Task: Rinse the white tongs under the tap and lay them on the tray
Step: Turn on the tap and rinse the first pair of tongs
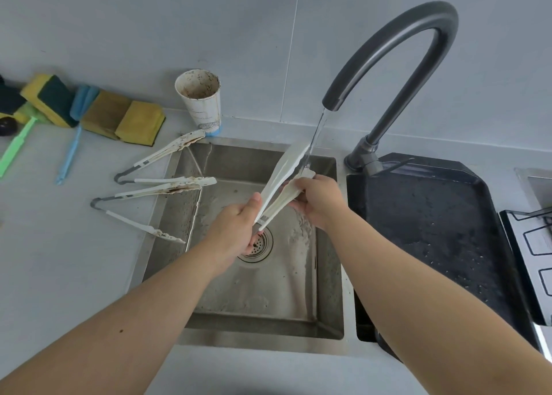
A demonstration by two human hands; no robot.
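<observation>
While the white tongs (283, 170) slant up-right under the tap (388, 51) mid-frame, left grip (239, 224) clutches the hinge end, right grip (319, 197) pinches one blade, sitting nearer the black tray (433, 215) at right.

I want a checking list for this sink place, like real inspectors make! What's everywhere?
Surface: grey counter; steel sink, wet.
Job's things: white tongs held in the stream from the running tap; black tray right of the sink, spotted with droplets, no tongs on it yet.
Clutter: two stained tongs at the sink's left edge; dirty paper cup; sponges; blue brush; green brush.
Hands: left hand grips the white tongs' hinge end; right hand holds one arm near its tip.
Cables: nothing seen.
Surroundings: grey wall; stove at far right.
</observation>
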